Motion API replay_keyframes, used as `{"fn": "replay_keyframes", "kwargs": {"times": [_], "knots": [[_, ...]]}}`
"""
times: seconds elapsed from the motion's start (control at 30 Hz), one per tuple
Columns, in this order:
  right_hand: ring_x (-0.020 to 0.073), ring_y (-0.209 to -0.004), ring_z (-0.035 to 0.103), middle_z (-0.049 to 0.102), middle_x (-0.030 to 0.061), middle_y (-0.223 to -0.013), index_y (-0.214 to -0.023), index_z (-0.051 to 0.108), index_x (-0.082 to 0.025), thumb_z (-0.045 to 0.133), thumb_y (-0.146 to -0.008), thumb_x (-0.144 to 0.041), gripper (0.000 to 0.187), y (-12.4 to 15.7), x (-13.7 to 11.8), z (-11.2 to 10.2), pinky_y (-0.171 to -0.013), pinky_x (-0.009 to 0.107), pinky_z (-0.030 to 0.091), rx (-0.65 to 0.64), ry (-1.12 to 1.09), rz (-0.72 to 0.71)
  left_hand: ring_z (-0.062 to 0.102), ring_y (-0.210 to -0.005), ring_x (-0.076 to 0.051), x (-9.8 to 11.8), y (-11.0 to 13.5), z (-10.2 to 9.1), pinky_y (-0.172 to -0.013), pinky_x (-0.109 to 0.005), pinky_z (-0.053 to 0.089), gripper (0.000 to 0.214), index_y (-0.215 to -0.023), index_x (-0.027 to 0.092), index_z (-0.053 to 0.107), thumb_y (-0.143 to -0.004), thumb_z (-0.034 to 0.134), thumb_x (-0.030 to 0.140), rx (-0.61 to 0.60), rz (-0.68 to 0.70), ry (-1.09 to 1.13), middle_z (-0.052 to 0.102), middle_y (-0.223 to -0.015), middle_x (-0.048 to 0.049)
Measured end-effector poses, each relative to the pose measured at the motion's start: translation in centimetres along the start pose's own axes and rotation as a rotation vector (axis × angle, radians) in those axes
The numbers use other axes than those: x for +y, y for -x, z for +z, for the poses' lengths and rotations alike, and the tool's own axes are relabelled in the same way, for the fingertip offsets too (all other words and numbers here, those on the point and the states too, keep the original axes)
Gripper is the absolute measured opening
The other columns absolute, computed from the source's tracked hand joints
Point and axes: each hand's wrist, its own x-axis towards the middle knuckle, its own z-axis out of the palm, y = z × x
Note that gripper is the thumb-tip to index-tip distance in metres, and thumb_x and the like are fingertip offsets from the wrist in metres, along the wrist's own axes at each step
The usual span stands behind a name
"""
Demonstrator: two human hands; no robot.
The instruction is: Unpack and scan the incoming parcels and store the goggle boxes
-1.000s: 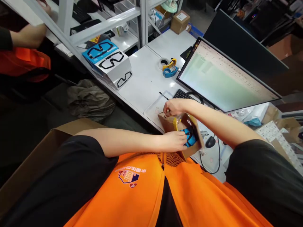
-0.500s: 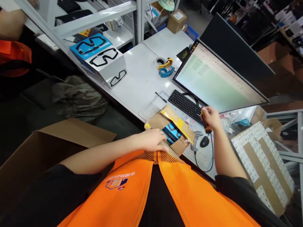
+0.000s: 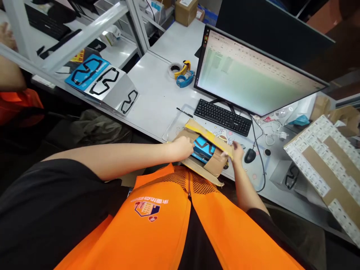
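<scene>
A small brown cardboard box [image 3: 211, 167] with yellow tape on its raised flap lies at the table's near edge, in front of the keyboard [image 3: 222, 116]. A blue packaged item [image 3: 204, 147] shows inside it. My left hand [image 3: 183, 147] grips the box's left flap, fingers curled over the cardboard. At the box's right side my right hand [image 3: 237, 152] touches the taped flap, its fingers partly hidden behind the flap. A black mouse [image 3: 249, 155] lies just right of that hand.
A lit monitor [image 3: 253, 75] stands behind the keyboard. Tape dispensers [image 3: 181, 72] and a black pen [image 3: 184, 112] lie on the white table [image 3: 157, 93]. Goggle boxes [image 3: 104, 80] sit at left, a printed carton [image 3: 326, 165] at right. Another person's arm [image 3: 8, 75] is far left.
My right hand has come back from beside the keyboard to the box's right flap. The left hand shifted up onto the left flap. The view swung right.
</scene>
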Motion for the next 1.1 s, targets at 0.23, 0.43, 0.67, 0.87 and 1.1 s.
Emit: {"fn": "replay_keyframes", "kwargs": {"times": [0.23, 0.43, 0.67, 0.87, 1.1], "knots": [[0.0266, -0.125, 0.071, 0.077, 0.0104, -0.131, -0.135, 0.075, -0.028, 0.052, -0.107, -0.024, 0.036, 5.8, -9.7, -2.7, -0.114, 0.049, 0.056, -0.577, 0.051, -0.803, 0.063, -0.124, -0.033, -3.3, 3.8, -1.7, -0.084, -0.04, 0.052, 0.036, -0.129, 0.018, 0.077, -0.097, 0.059, 0.013, 0.115, -0.029, -0.117, 0.069, -0.139, -0.0151], [0.0438, -0.15, 0.05, 0.056, 0.0166, -0.163, -0.155, 0.063, -0.023, 0.063, -0.106, -0.045, 0.054, 3.2, -8.8, -2.5, -0.122, 0.067, 0.044, -0.656, 0.67, -0.793, 0.062, -0.138, -0.029, -6.2, 5.4, -2.5, -0.107, -0.039, 0.053, 0.049, -0.145, 0.022, 0.07, -0.098, 0.057, 0.023, 0.121, -0.103, -0.035, 0.06, -0.162, -0.0096], [0.039, -0.147, 0.052, 0.052, 0.0155, -0.163, -0.162, 0.057, -0.025, 0.066, -0.1, -0.033, 0.063, 1.4, -7.6, -9.2, -0.118, 0.057, 0.052, -0.703, 0.708, -0.919, 0.053, -0.153, -0.02, -11.8, 6.4, -1.9, -0.127, -0.032, 0.039, 0.059, -0.152, 0.025, 0.067, -0.098, 0.048, 0.011, 0.15, 0.048, 0.179, 0.063, -0.162, -0.0006], [0.0393, -0.139, 0.059, 0.058, 0.0171, -0.156, -0.131, 0.075, -0.024, 0.062, -0.092, -0.013, 0.042, -0.2, -5.5, -9.9, -0.107, 0.057, 0.057, -0.467, 0.765, -0.887, 0.046, -0.159, -0.028, -14.2, 4.0, 0.3, -0.129, -0.044, 0.037, 0.046, -0.136, 0.026, 0.075, -0.095, 0.062, 0.011, 0.415, 0.105, 0.134, 0.068, -0.155, -0.0062], [0.0333, -0.13, 0.069, 0.079, 0.0094, -0.105, -0.087, 0.074, -0.026, 0.069, -0.092, -0.032, 0.009, -3.6, -1.9, -9.0, -0.107, 0.053, 0.058, -0.374, 0.195, -0.719, 0.064, -0.143, -0.034, -15.9, 2.5, 4.3, -0.121, -0.052, 0.049, 0.024, -0.099, 0.022, 0.075, -0.098, 0.069, 0.046, 0.902, 0.005, 0.614, 0.082, -0.119, -0.0123]]}}
